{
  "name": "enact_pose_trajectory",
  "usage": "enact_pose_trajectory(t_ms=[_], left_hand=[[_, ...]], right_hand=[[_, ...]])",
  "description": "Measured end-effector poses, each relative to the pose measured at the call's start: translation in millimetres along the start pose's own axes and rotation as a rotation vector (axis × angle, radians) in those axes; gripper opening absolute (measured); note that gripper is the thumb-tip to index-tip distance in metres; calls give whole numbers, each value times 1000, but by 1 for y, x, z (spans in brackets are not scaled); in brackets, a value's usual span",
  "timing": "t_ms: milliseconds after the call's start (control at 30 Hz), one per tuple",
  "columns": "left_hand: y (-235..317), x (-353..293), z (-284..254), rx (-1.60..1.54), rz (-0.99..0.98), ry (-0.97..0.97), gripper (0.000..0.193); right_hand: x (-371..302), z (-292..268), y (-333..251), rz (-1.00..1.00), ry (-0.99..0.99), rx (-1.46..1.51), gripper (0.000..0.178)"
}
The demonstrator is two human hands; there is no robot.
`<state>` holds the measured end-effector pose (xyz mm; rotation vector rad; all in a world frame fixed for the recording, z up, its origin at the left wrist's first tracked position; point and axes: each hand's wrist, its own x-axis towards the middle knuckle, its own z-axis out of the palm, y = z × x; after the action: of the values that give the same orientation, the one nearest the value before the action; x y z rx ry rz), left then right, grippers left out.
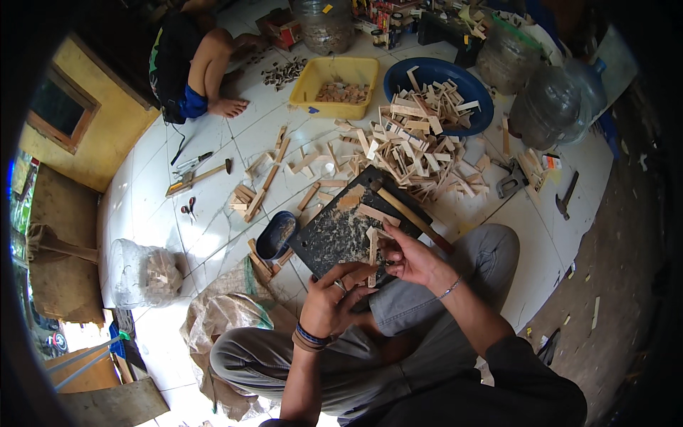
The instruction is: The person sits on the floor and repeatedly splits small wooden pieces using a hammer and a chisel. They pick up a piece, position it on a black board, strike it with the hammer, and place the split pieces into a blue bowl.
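Note:
I sit cross-legged on a white tiled floor with a dark work board (334, 238) on my lap, dusted with wood shavings. My left hand (329, 300) pinches a small wooden piece (358, 274) at the board's near edge. My right hand (407, 257) holds an upright wooden stick (372, 245) against it. A hammer with a wooden handle (411, 217) lies across the board's right side. A flat wooden strip (377, 215) lies on the board near it.
A heap of cut wooden sticks (405, 153) lies beyond the board, spilling from a blue basin (478, 119). A yellow tub (313, 89), a small dark bowl (274, 238), a second hammer (203, 174), scissors (188, 208), clear jugs (551, 107) and sacks (224, 313) surround me. Another person sits at the far left (199, 71).

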<state>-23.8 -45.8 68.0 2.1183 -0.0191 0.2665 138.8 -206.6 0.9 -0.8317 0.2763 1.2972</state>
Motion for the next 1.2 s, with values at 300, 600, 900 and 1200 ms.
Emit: enact_pose_trajectory(t_ms=[300,600,900,1200], left_hand=[[-7,2,-10,56,-97,371,33],[-26,-2,-4,147,-214,438,31],[-34,-1,9,-11,-249,414,30],[-27,-5,19,23,-143,402,33]], right_hand=[[6,-5,18,-1104,397,-1333,29],[19,-14,30,-1061,541,-1572,35],[-2,-15,25,-839,306,-1037,18],[-50,9,26,-547,205,-526,26]])
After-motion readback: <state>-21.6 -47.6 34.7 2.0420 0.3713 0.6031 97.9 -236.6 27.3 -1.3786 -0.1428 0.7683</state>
